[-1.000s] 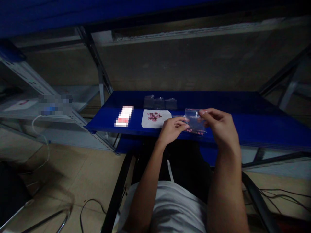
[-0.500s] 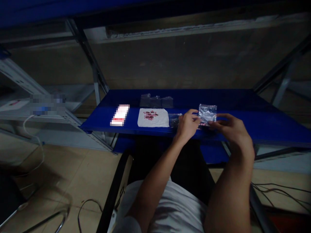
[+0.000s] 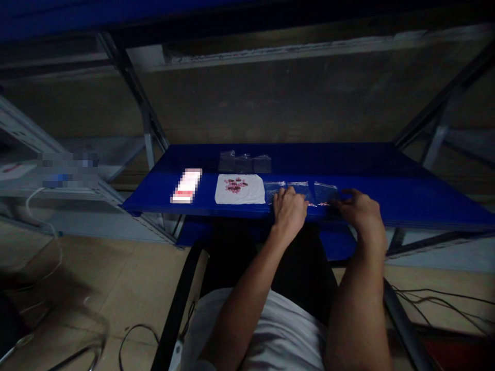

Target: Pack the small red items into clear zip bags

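Observation:
Several small clear plastic bags lie on the blue shelf: a left bag [image 3: 275,188], a middle bag [image 3: 301,188] and a right bag [image 3: 325,191] in a front row. Small pink pieces [image 3: 323,204] show at the right bag's lower edge. My left hand [image 3: 291,210] rests over the left and middle bags, fingers bent down but loosely apart, gripping nothing visible. At the right bag's lower right corner is my right hand [image 3: 360,212], thumb and forefinger apart, the fingertips touching or very near the bag. A white cloth [image 3: 240,196] holds a pile of pink and dark red pieces [image 3: 235,184].
Behind the cloth lie several more clear bags [image 3: 244,164]. A bright pixelated phone-like rectangle [image 3: 187,185] is at the left of the blue shelf [image 3: 371,165]. Metal uprights [image 3: 145,108] stand at the sides. Black cables [image 3: 436,301] trail at lower right.
The right bag was held up between both hands and now lies flat on the shelf. My left hand has moved left and down over the other bags; my right hand has lowered.

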Motion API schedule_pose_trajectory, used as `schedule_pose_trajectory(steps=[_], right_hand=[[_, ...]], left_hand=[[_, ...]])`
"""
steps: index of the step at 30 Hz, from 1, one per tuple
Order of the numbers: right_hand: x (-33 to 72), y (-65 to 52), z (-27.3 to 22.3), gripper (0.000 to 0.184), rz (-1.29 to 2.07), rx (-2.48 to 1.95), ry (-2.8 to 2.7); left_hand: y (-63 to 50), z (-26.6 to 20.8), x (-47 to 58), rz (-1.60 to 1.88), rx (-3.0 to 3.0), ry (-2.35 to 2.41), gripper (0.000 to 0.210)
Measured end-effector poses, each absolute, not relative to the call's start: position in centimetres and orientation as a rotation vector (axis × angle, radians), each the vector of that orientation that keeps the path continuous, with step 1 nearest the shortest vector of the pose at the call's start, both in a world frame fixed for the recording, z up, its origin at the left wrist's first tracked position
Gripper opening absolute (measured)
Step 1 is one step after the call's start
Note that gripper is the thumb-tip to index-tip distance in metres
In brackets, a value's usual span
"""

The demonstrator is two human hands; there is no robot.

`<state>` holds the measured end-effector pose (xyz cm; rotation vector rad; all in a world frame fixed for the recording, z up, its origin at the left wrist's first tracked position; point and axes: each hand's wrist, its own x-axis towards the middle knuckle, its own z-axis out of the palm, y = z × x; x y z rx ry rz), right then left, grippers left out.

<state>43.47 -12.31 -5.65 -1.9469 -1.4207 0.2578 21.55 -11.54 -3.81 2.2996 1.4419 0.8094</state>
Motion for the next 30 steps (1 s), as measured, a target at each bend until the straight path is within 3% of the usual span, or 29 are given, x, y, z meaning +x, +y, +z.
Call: schedule_pose_trajectory(steps=[4,12,23,30], right_hand=[[42.0,-12.4,-5.1,0.038,-0.02,-2.043,-1.537],[40.1,-11.6,-5.1,0.028,0.03,-1.996,-1.69],[39.9,-11.3,-5.3,0.036,0.06,-1.948,-1.607],[37.2,-11.6,-2.4,0.035,-0.024,-1.916,-1.439]], left_hand=[[-12.2,-4.4,21.9,0.821,2.356,1.47,0.032],[-11.8,-3.8,20.4,0.982,2.299,1.428,0.031],[-9.4,-1.3,11.9,1.335,1.995,1.461,0.026],[-9.3,-1.1,9.3,1.396,1.924,1.525,0.024]])
